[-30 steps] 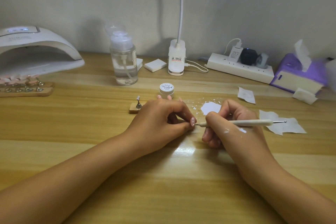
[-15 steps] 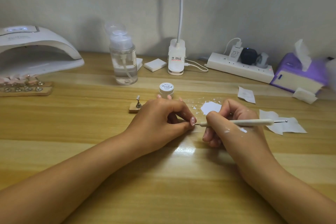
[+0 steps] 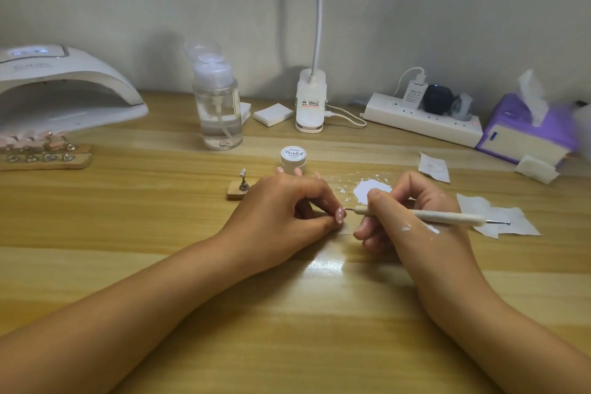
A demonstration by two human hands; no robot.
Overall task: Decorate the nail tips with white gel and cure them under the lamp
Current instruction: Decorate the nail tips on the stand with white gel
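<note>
Against the nail tip (image 3: pixel 340 215) (left hand (image 3: pixel 281 205)) rests the tool (image 3: pixel 441 217).

Pink dotted nail tip (image 3: pixel 340 214) touching dotting tool (image 3: pixel 425 216)

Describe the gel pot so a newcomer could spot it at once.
Find the clear pump bottle near the wall. In front and right of it, just beyond the left hand, sits the gel pot: the only small round white jar, lid lettered "Painted".

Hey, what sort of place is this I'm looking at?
Likely a home nail-art desk: a curing lamp at the far left, a gel jar mid-table, and a dotting pen at a pink nail tip.
</note>
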